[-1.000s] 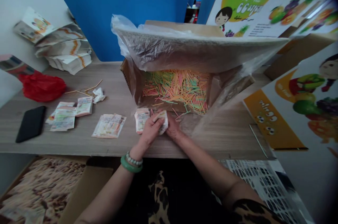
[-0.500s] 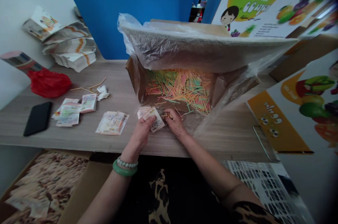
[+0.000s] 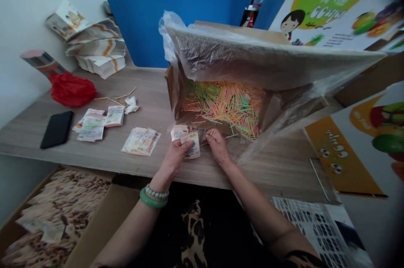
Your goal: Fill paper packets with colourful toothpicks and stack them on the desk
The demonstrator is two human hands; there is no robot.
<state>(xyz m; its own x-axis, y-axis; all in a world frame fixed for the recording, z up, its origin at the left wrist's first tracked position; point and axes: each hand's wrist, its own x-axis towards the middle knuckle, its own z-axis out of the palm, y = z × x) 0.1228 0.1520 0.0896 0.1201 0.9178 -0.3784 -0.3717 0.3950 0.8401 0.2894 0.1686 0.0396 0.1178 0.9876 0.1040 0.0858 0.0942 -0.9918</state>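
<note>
My left hand (image 3: 175, 155) is closed on a small printed packet (image 3: 193, 147), thumb on its face. Another printed packet (image 3: 178, 132) lies partly behind it, just beyond my fingers. My right hand (image 3: 218, 147) is pinched around a few thin sticks (image 3: 212, 134), slightly right of the held packet and apart from it. Beyond both hands, a plastic-lined cardboard box (image 3: 170, 87) lies with its opening towards me. Many thin green, pink, orange and yellow sticks (image 3: 227, 102) are heaped inside.
Left on the table (image 3: 104, 160) are packets in a flat pile (image 3: 141, 141), more packets (image 3: 91, 127), a crumpled tissue (image 3: 131, 104), a black phone (image 3: 57, 129) and a red plastic bag (image 3: 72, 89). An open carton of packets (image 3: 47, 205) stands below. Printed cartons (image 3: 344, 154) stand right.
The view has swung left, so the scene sits further right. The packet in my left hand has turned more upright. My right hand, still pinching sticks, has drawn slightly away from the packet.
</note>
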